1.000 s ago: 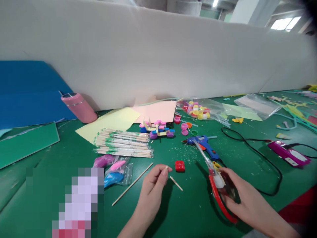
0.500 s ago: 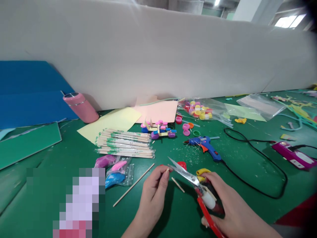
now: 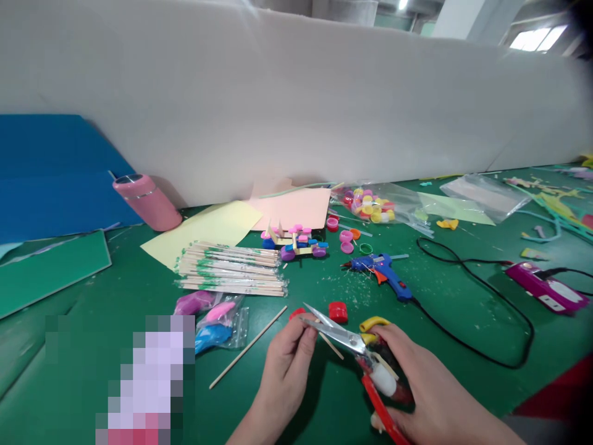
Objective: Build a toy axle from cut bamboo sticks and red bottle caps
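Note:
My right hand (image 3: 412,383) grips a pair of scissors (image 3: 340,334) with red handles, blades pointing left and slightly parted. Those blades reach the fingertips of my left hand (image 3: 291,358), which are pinched on a small wooden stick piece; the blades and fingers mostly hide it. Beneath the blades lies a short cut stick (image 3: 334,348) on the green table. A longer wooden stick (image 3: 248,347) rests left of my left hand. Beyond the scissors sits a red cap-like piece (image 3: 338,312). By my right fingers is a yellow curved piece (image 3: 374,322), and a white rounded piece shows between the handles.
Wrapped sticks (image 3: 231,269) and bagged balloons (image 3: 215,324) lie to the left. Small toy vehicles (image 3: 303,250) stand behind. A blue glue gun (image 3: 382,272) trails its black cord to a purple power strip (image 3: 546,287). Farther back are a pink bottle (image 3: 148,203) and bagged caps (image 3: 370,207).
The scissors have moved left and down, bringing their blades to my left fingertips. My left hand keeps its pinch in nearly the same place. The view has shifted slightly.

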`<state>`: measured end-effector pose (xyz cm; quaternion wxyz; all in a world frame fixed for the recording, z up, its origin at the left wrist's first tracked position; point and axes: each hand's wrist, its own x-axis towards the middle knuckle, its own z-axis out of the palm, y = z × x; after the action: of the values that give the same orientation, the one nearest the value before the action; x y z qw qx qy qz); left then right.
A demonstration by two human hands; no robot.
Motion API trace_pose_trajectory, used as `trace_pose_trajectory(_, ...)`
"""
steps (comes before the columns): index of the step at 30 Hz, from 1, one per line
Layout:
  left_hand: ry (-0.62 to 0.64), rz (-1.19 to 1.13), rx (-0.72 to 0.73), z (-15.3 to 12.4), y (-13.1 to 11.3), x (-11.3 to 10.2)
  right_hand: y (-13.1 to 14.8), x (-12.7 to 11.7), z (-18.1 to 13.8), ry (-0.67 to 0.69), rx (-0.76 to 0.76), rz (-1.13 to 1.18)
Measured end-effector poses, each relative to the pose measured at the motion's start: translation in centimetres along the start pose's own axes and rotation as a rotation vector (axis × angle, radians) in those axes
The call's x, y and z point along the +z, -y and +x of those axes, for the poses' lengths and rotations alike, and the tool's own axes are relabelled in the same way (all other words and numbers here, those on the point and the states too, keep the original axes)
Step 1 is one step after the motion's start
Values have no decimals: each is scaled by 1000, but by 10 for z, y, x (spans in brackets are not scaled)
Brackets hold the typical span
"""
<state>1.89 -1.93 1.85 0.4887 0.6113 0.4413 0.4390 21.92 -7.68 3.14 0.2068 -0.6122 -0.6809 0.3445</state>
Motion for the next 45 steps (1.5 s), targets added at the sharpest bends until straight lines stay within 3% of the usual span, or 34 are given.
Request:
trace_pose_trajectory(29,38,71,97,0,3,-1,5,-2,1,75,42,3)
trace_pose_trajectory(37,57,156,144,-1,0,0,17,-7,5,182,91,36)
trace_pose_trajectory(45,50,224,222,-5,-6,1,17,1,5,146,139,-99)
